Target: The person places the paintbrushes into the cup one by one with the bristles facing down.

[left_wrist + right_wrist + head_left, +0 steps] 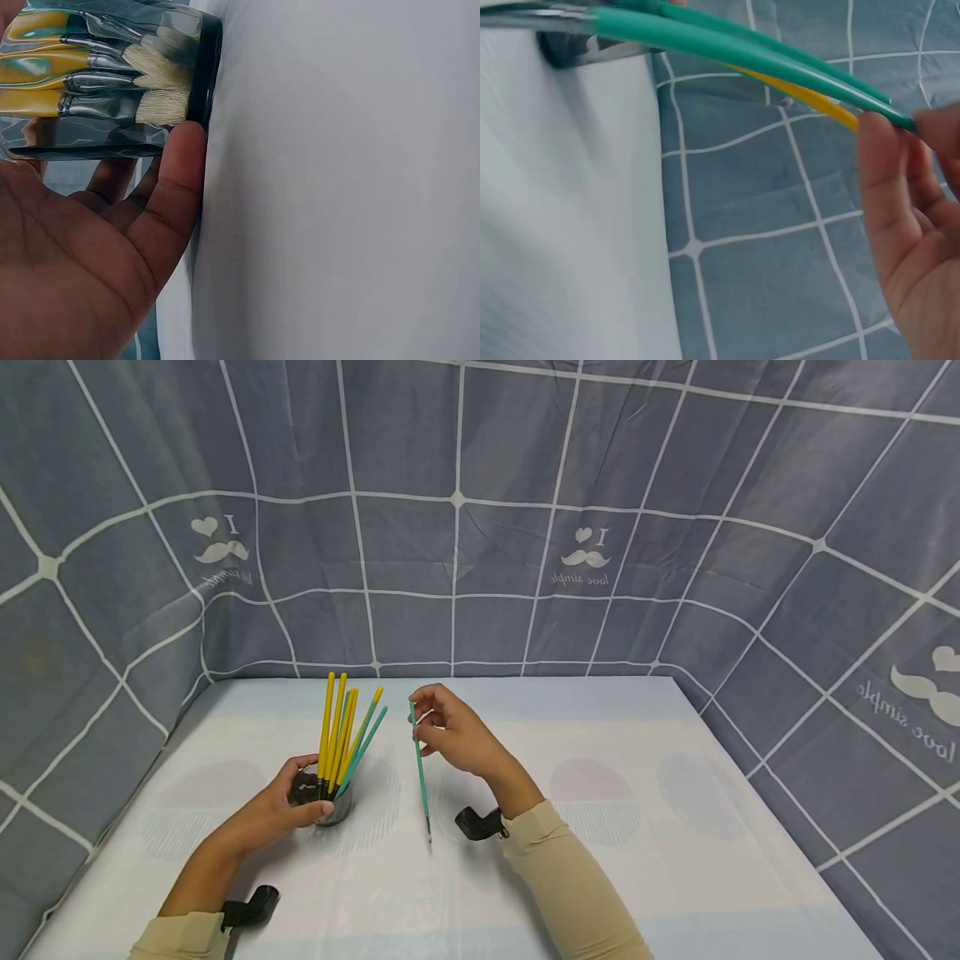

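My left hand point(264, 810) holds a clear glass cup point(342, 810) around its side, on the left of the table. Several paintbrushes with yellow handles point(327, 727) and teal handles point(367, 745) lean in it, handles up. In the left wrist view, pale bristles point(163, 107) sit at the bottom of the cup, seen through its wall. To the right of the cup, my right hand point(456, 732) pinches a teal paintbrush point(420, 768) near the handle's top end. That brush hangs almost upright, tip down and apart from the cup.
A white table cover point(600, 877) with faint printed circles lies under both hands. Grey curtain point(510, 552) with white grid lines stands behind and along both sides. A black wrist camera point(477, 823) juts from the right wrist, and another point(253, 906) from the left.
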Demonstrator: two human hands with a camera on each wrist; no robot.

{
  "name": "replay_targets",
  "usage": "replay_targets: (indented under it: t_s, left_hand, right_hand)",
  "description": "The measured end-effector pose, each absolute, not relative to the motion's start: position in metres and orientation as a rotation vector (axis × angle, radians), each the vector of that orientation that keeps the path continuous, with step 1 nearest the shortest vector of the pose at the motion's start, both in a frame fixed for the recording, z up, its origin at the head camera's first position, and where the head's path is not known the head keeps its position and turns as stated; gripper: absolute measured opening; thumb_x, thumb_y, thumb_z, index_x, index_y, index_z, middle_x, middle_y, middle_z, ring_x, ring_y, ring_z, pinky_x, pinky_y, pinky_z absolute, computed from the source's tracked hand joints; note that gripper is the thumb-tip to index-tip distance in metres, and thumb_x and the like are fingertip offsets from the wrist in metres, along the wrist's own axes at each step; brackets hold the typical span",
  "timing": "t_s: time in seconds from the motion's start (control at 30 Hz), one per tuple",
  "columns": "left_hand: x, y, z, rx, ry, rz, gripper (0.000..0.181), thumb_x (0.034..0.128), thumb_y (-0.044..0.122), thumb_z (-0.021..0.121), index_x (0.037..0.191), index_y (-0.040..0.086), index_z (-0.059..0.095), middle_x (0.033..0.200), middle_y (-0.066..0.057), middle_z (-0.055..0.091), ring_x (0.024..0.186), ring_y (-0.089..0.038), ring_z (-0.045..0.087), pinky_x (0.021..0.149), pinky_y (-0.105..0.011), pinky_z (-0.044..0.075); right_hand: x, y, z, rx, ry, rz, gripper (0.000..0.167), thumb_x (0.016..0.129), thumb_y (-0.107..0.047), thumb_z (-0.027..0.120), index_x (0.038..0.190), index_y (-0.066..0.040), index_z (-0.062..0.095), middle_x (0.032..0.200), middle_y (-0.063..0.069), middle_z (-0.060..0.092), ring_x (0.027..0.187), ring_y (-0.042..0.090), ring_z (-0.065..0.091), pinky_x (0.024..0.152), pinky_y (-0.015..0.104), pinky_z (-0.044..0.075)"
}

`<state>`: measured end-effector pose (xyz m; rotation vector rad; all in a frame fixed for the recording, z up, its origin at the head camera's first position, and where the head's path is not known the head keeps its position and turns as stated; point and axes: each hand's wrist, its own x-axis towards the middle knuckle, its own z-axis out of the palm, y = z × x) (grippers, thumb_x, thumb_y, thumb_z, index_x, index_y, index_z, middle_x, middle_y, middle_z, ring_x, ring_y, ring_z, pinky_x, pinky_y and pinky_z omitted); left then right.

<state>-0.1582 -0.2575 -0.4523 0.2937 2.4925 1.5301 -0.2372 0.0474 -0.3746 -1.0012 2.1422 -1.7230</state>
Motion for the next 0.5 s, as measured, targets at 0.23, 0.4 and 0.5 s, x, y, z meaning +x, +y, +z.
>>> replay_targets:
  t_s: [0.23, 0.4, 0.5]
  left_hand:
    - [-0.158, -0.257, -0.451, 0.303, 2.475, 1.558, 0.08, 0.0919, 0.018, 0.07, 0.15, 0.003, 0.016, 0.135, -0.031, 0.044, 0.118, -0.041, 0.051, 0.084, -0.038, 0.047]
    - [-0.158, -0.257, -0.451, 0.305, 2.477, 1.557, 0.081, 0.0919, 0.017, 0.07, 0.15, 0.002, 0.016, 0.134, -0.031, 0.045, 0.117, -0.04, 0.052, 0.083, -0.038, 0.048]
    - [-0.158, -0.258, -0.451, 0.304, 2.479, 1.553, 0.08, 0.092, 0.017, 0.07, 0.15, 0.002, 0.016, 0.134, -0.031, 0.045, 0.118, -0.04, 0.051, 0.084, -0.04, 0.048]
  right_hand:
    - [-0.235, 0.038, -0.368, -0.895, 2.04, -2.113, 0.035, 0.097, 0.006, 0.051, 0.129, -0.004, 0.042, 0.107, 0.012, 0.051, 0.088, 0.021, 0.057, 0.072, 0.033, 0.056]
    - [-0.231, 0.028, -0.367, -0.835, 1.931, -2.34, 0.034, 0.098, 0.007, 0.051, 0.128, -0.007, 0.041, 0.107, 0.005, 0.051, 0.09, 0.014, 0.057, 0.073, 0.029, 0.055]
    - [-0.228, 0.021, -0.367, -0.846, 1.867, -2.44, 0.034, 0.097, 0.008, 0.052, 0.125, -0.008, 0.042, 0.107, 0.012, 0.051, 0.089, 0.014, 0.057, 0.072, 0.028, 0.055]
